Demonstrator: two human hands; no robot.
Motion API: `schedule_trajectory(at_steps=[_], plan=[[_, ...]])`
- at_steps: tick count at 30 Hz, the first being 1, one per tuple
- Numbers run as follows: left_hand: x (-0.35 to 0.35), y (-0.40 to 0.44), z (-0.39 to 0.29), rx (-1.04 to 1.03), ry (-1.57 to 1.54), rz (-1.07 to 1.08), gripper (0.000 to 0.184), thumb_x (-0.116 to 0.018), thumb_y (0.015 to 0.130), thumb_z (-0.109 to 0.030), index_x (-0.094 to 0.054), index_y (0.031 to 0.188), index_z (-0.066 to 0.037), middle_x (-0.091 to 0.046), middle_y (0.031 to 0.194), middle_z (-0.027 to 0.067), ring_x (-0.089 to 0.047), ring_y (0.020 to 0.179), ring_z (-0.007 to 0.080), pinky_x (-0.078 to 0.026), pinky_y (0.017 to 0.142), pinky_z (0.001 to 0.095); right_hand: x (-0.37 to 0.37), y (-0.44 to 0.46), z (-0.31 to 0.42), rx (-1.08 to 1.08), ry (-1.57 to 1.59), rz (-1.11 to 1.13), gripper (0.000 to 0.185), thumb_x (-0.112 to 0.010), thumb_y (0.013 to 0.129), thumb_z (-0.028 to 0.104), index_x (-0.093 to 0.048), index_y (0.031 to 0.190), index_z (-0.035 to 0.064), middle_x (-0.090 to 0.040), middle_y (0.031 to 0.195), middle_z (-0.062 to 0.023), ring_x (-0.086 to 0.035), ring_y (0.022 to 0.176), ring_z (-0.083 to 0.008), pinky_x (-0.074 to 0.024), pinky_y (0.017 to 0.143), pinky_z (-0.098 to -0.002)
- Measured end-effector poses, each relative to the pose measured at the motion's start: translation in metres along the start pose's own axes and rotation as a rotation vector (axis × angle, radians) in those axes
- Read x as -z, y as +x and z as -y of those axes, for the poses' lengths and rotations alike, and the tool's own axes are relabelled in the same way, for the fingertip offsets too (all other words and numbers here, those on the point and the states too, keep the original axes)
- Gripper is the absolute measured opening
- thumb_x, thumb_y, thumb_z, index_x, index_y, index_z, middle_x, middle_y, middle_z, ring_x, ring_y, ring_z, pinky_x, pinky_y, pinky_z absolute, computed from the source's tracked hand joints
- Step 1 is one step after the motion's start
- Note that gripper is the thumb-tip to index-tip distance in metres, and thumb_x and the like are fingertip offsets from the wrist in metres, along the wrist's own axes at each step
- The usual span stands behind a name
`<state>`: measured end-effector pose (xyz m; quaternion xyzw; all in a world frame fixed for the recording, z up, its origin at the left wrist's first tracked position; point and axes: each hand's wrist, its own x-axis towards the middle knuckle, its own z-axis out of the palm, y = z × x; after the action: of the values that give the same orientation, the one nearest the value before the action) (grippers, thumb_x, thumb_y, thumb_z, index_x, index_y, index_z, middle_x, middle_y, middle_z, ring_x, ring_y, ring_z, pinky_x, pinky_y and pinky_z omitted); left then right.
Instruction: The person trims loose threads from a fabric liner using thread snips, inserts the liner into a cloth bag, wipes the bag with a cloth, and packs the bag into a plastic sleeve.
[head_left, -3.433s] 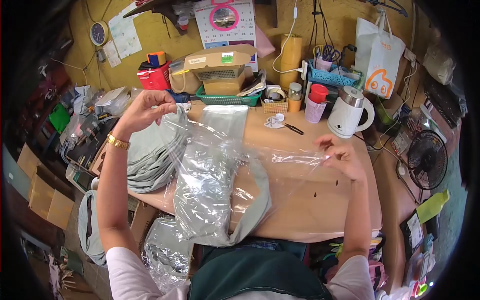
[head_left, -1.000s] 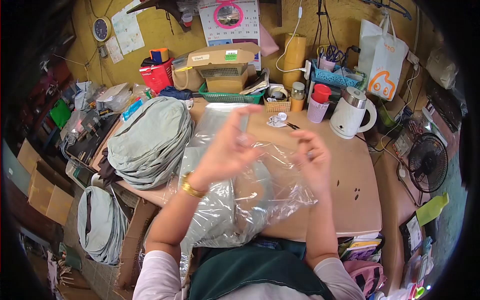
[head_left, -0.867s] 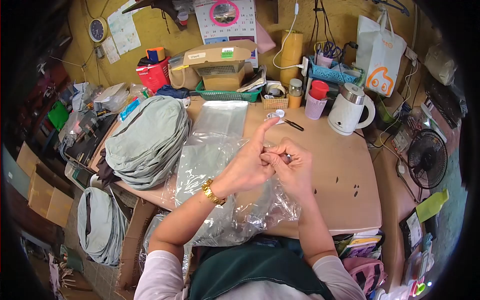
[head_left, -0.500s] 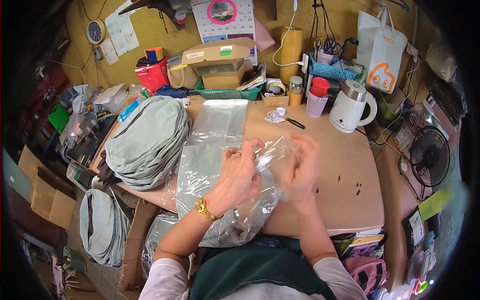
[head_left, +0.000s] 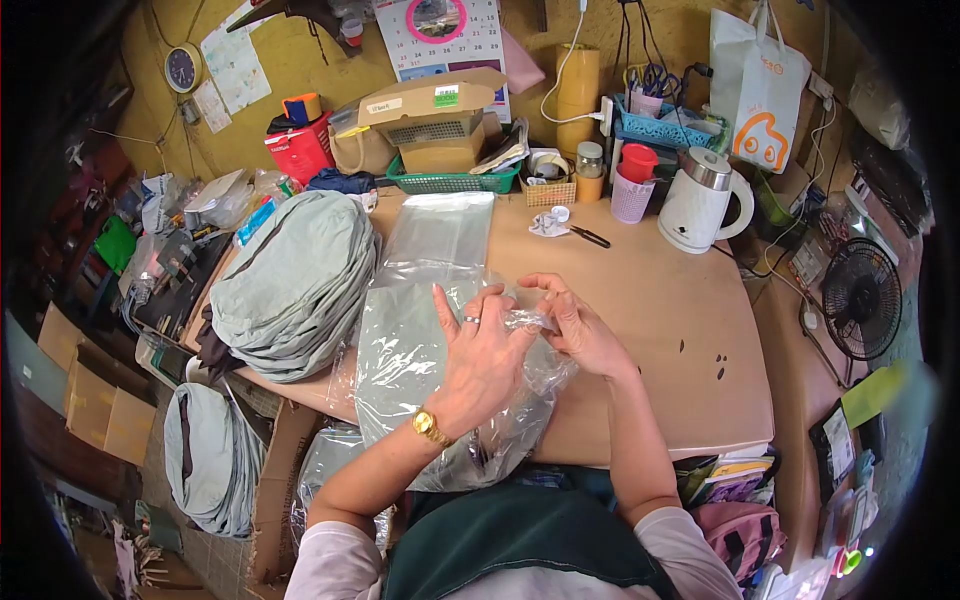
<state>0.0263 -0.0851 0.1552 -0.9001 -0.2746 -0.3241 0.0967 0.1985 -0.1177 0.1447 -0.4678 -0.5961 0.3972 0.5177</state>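
Note:
A clear plastic bag (head_left: 405, 350) with pale grey-green cloth inside lies at the front of the table. My left hand (head_left: 485, 345), with a gold watch at the wrist, pinches a gathered part of the bag's plastic. Close beside it, my right hand (head_left: 575, 330) grips the same bunched plastic between thumb and fingers. To the left rises a stack of folded grey-green cloth pieces (head_left: 295, 280). Flat clear plastic bags (head_left: 440, 230) lie behind the filled one.
Thread snips (head_left: 590, 237) and a white kettle (head_left: 700, 205) stand toward the back right. Behind are a green basket (head_left: 455, 182) with a cardboard box and a pink cup (head_left: 631, 198). More cloth (head_left: 210, 460) is stacked low at left, near a carton edge (head_left: 280, 490).
My right hand has moved left and come up against my left hand. The plastic that was stretched between them is now bunched together.

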Motion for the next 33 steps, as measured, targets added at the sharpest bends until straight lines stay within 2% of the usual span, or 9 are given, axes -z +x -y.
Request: schedule_trajectory(at_steps=[7, 13, 15, 19, 22, 24, 27, 31, 33], plan=[[-0.014, 0.006, 0.009, -0.076, -0.221, -0.297, 0.017, -0.077, 0.066, -0.009, -0.069, 0.079, -0.018, -0.056, 0.102, 0.0031, -0.054, 0.115, 0.0286, -0.008, 0.113, 0.0631, -0.001, -0.005, 0.015, -0.067, 0.115, 0.144, 0.083, -0.022, 0.092, 0.074, -0.037, 0.14, 0.008, -0.038, 0.066, 0.0056, -0.028, 0.054, -0.0055, -0.0235, 0.05, -0.0212], [0.009, 0.001, 0.001, 0.05, -0.422, -0.188, 0.012, -0.077, 0.072, -0.01, -0.065, 0.076, -0.012, -0.054, 0.116, 0.0084, -0.047, 0.123, 0.0313, -0.013, 0.113, 0.0577, 0.002, 0.004, -0.006, 0.07, 0.11, -0.236, 0.043, -0.057, 0.1, 0.031, -0.041, 0.132, 0.0077, -0.046, 0.064, 0.004, -0.046, 0.058, -0.0041, -0.0393, 0.053, -0.0196], [0.012, -0.004, 0.009, 0.11, -0.576, -0.126, 0.012, -0.076, 0.075, -0.01, -0.064, 0.076, -0.01, -0.053, 0.12, 0.0097, -0.045, 0.125, 0.0304, -0.016, 0.113, 0.055, 0.012, 0.001, -0.001, -0.044, 0.583, -0.441, 0.034, -0.064, 0.092, 0.008, -0.048, 0.122, 0.0053, -0.052, 0.062, 0.0034, -0.054, 0.06, -0.0061, -0.0435, 0.054, -0.0211], [0.012, -0.012, 0.023, 0.386, -1.35, 0.111, 0.01, -0.073, 0.082, -0.011, -0.065, 0.08, -0.006, -0.051, 0.122, 0.0112, -0.043, 0.123, 0.0254, -0.026, 0.108, 0.0422, 0.009, -0.008, -0.005, 0.168, 1.049, -0.283, 0.032, -0.068, 0.086, 0.001, -0.058, 0.116, 0.0054, -0.058, 0.065, 0.0014, -0.057, 0.059, -0.0102, -0.0448, 0.053, -0.0251], [0.026, -0.01, 0.028, 0.386, -1.254, 0.061, 0.011, -0.072, 0.084, -0.01, -0.065, 0.079, -0.004, -0.049, 0.124, 0.0124, -0.045, 0.116, 0.0235, -0.032, 0.103, 0.0377, -0.014, -0.017, 0.017, 0.172, 0.116, -0.272, 0.022, -0.072, 0.082, 0.0, -0.068, 0.103, 0.005, -0.062, 0.068, -0.0001, -0.06, 0.06, -0.0139, -0.0464, 0.054, -0.0308], [0.046, -0.008, 0.026, 0.28, -1.05, -0.017, 0.011, -0.071, 0.085, -0.009, -0.064, 0.078, -0.003, -0.049, 0.125, 0.0139, -0.047, 0.111, 0.0235, -0.036, 0.1, 0.0362, -0.024, -0.014, 0.019, 0.506, -0.372, -0.107, 0.016, -0.074, 0.079, 0.0, -0.073, 0.096, 0.0023, -0.064, 0.071, 0.0003, -0.06, 0.062, -0.0103, -0.046, 0.055, -0.0312], [0.072, -0.007, 0.013, 0.299, -0.751, 0.16, 0.014, -0.069, 0.087, -0.011, -0.062, 0.093, -0.001, -0.047, 0.128, 0.0172, -0.052, 0.098, 0.0233, -0.043, 0.09, 0.0319, -0.029, -0.013, 0.009, 0.483, -0.277, -0.129, 0.01, -0.071, 0.084, 0.002, -0.071, 0.092, -0.0027, -0.067, 0.074, -0.0014, -0.06, 0.067, -0.0079, -0.0471, 0.056, -0.0293], [0.033, -0.013, -0.013, 0.21, -0.972, -0.091, 0.047, -0.06, 0.091, -0.006, -0.042, 0.134, -0.004, -0.045, 0.136, 0.0138, -0.052, 0.065, 0.0061, -0.044, 0.056, 0.021, -0.058, -0.018, -0.006, 0.378, 0.132, -0.201, 0.009, -0.068, 0.089, 0.004, -0.072, 0.094, -0.0027, -0.067, 0.076, -0.003, -0.059, 0.066, -0.0064, -0.0461, 0.054, -0.0253], [0.014, -0.018, -0.016, 0.303, -1.019, -0.069, 0.056, -0.061, 0.092, -0.006, -0.038, 0.143, -0.003, -0.055, 0.117, 0.0097, -0.053, 0.063, 0.0056, -0.046, 0.055, 0.0202, -0.067, -0.022, -0.007, 0.133, 0.488, -0.418, 0.012, -0.064, 0.093, 0.006, -0.072, 0.096, -0.0029, -0.065, 0.074, -0.003, -0.057, 0.062, -0.0065, -0.0448, 0.052, -0.0227]])
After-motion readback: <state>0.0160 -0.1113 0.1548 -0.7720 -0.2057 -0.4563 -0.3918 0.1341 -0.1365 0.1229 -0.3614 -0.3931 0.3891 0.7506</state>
